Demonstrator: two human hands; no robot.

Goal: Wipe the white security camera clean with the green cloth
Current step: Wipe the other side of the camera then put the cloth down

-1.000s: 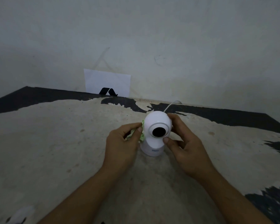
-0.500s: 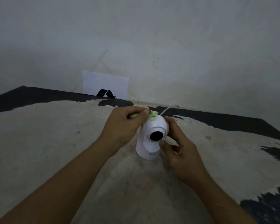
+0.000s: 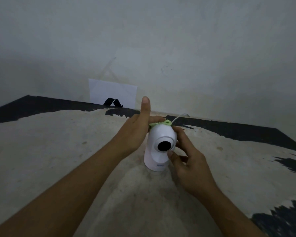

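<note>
The white security camera (image 3: 159,147) stands upright in the middle of the worn table, its round black lens facing me. My left hand (image 3: 135,132) presses the green cloth (image 3: 160,123) against the top back of the camera's head, thumb pointing straight up. Only a thin edge of the cloth shows above the head. My right hand (image 3: 186,156) steadies the camera from its right side, thumb near the lens and fingers behind the head.
A thin white cable (image 3: 179,117) runs from behind the camera toward the wall. A white paper with a black mark (image 3: 113,94) leans against the wall at the back. The table top (image 3: 58,151) is pale with black patches along its edges.
My left hand moved the cloth from the camera's left side up to the top and then behind the head; its thumb is now raised. The right hand stayed on the camera.
</note>
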